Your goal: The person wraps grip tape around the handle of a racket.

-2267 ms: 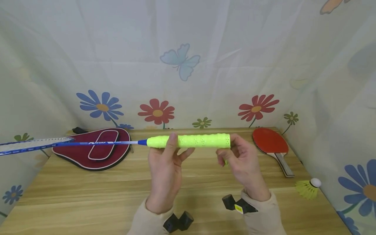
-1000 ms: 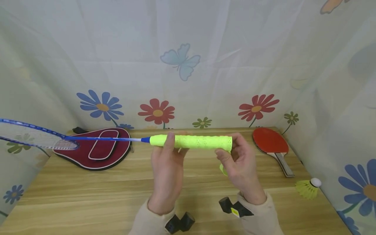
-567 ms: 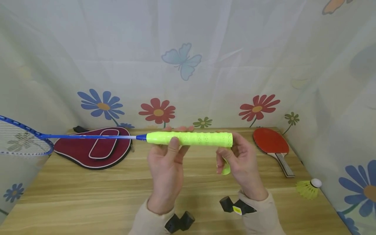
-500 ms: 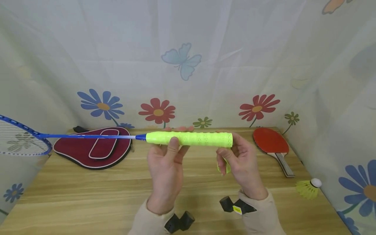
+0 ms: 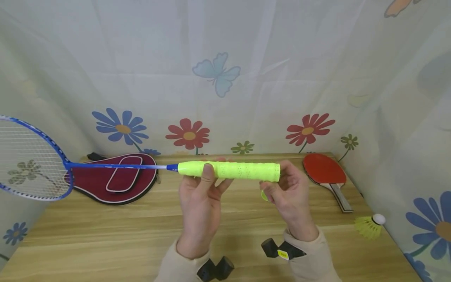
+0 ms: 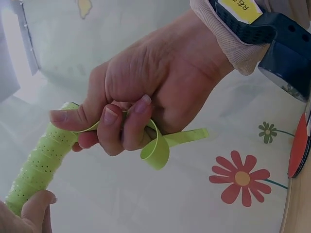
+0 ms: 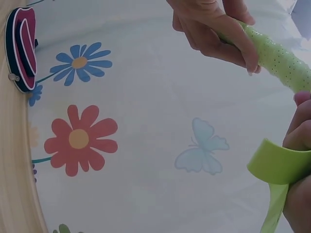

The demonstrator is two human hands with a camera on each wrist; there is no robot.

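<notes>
A blue badminton racket (image 5: pixel 116 166) lies level above the table, its strung head at the left edge of the head view. Perforated neon-yellow overgrip (image 5: pixel 246 171) wraps its handle. My left hand (image 5: pixel 201 211) holds the handle near the cone, thumb in front and fingers behind. At the butt end, my right hand (image 5: pixel 292 199) pinches the overgrip with thumb and fingers. In the left wrist view a loose overgrip tail (image 6: pixel 158 150) passes through the right hand's curled fingers and hangs in a loop. The right wrist view shows this tail too.
A maroon paddle case (image 5: pixel 91 184) rests at the back left of the wooden table (image 5: pixel 105 239). Toward the right lie a red table tennis paddle (image 5: pixel 324 168) and a yellow shuttlecock (image 5: pixel 370 226). A flowered curtain (image 5: pixel 267 98) encloses the back and sides.
The racket has rolled about its shaft: its head, nearly edge-on at first, now shows its strings broadly. Both hands stay close to their places on the handle, while the tail loop shifts under the right hand.
</notes>
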